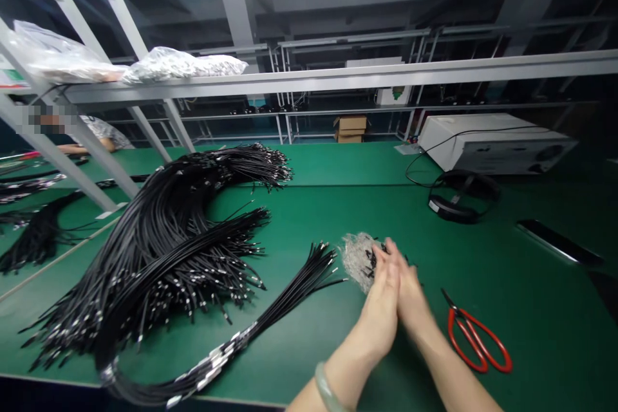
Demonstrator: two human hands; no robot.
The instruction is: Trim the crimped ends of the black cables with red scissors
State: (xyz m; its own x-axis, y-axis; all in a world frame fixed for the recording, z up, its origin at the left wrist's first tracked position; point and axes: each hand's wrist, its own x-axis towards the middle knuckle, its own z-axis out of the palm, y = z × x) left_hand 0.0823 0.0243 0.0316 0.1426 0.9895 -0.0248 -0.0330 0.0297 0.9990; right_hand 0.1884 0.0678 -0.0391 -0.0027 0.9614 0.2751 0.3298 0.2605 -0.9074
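Observation:
My left hand (380, 309), with a pale green bangle (327, 388) on its wrist, lies against my right hand (410, 293) over the green table. The fingers of both hands are stretched forward, palms turned toward each other. At the fingertips is a small pile of clear, thread-like scraps (357, 259) with short black bits in it; whether any sit between the palms is hidden. A bundle of black cables (284, 299) with bare ends and white labels points at the pile from the left. Red-handled scissors (476, 338) lie right of my right forearm.
A large heap of black cables (178, 225) covers the left of the table (309, 347). A black headset-like strap (456, 199), a phone-like slab (557, 241) and a white machine (495, 141) are at right. Bags (181, 65) rest on the overhead rail. Someone's arm (103, 138) shows far left.

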